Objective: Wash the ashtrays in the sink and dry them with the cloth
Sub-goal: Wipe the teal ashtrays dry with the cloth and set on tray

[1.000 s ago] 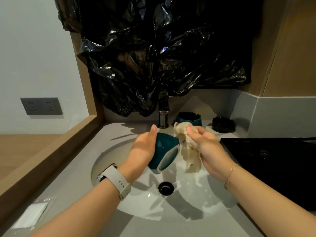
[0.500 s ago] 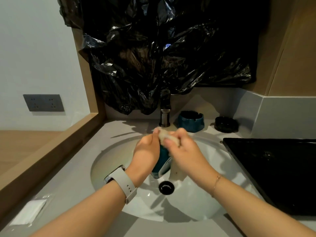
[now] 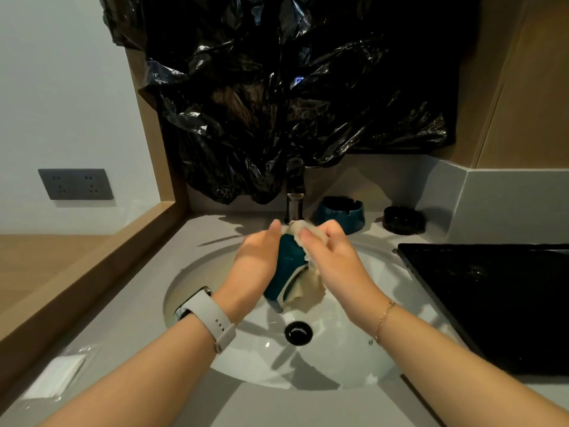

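Teal ashtray: held over the sink, tipped on edge, long axis near-to-far, open side facing right
Left hand: grip wrapped round the ashtray
Right hand: grip pinching the cloth against it

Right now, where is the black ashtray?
In the head view, the black ashtray sits at the back right of the counter, right of the teal ashtray and just behind the black cooktop.
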`<state>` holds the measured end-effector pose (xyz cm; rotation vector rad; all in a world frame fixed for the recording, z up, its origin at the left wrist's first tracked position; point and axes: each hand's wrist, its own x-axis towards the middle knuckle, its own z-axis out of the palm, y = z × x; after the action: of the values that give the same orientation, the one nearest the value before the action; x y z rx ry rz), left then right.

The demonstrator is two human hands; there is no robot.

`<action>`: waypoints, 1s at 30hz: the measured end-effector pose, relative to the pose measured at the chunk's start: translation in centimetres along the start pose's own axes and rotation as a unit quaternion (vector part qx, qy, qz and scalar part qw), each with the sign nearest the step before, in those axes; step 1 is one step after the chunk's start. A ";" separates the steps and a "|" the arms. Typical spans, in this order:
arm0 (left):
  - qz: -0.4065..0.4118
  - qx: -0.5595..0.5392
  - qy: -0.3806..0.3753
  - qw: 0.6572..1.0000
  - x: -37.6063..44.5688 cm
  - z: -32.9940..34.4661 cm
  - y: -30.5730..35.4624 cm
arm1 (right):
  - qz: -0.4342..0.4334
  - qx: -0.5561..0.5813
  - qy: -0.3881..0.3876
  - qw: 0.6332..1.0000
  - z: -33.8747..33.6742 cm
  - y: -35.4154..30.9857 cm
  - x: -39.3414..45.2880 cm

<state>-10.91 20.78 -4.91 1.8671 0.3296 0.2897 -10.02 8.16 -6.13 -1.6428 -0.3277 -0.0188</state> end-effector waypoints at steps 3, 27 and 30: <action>-0.068 -0.101 -0.050 0.991 0.0 0.2 -0.8 | 0.035 0.019 -0.004 0.999 -1.0 0.1 0.1; -0.196 -0.252 -0.171 0.932 0.9 -0.1 -2.7 | 0.247 0.366 -0.100 0.891 -2.1 0.6 0.5; -0.092 -0.108 -0.105 0.984 0.4 1.5 -2.8 | 0.244 0.364 -0.074 0.896 -2.2 0.5 0.4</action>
<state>-10.22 20.40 -8.02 1.6226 0.3106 0.0020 -9.10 6.10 -6.27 -0.9358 -0.0104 0.5522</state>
